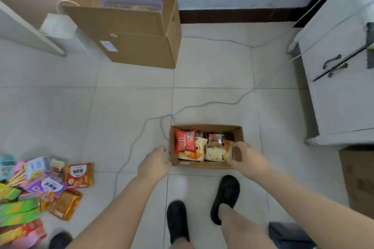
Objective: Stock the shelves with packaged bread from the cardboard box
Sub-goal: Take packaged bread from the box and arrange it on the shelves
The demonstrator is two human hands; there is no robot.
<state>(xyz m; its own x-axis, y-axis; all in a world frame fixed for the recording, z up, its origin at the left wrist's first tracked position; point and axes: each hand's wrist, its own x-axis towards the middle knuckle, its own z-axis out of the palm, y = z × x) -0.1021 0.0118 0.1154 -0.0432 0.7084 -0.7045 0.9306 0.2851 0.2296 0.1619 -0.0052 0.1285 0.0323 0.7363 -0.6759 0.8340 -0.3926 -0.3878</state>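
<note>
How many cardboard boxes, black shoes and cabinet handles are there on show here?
Cardboard boxes: 3: small box, large box, box at the right edge
Black shoes: 2
Cabinet handles: 2
Total: 7

Your box [204,164] is matt brown cardboard; its packets [185,140] are glossy plastic film. At twelve o'clock, smooth, faintly shiny floor tiles [212,70].

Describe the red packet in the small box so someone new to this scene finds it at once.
Find the small open cardboard box on the tiled floor, between the person's left hand and right hand. The red packet lies in its far left corner, the only solid red one, with a white barcode; its neighbours are cream and orange.
</note>
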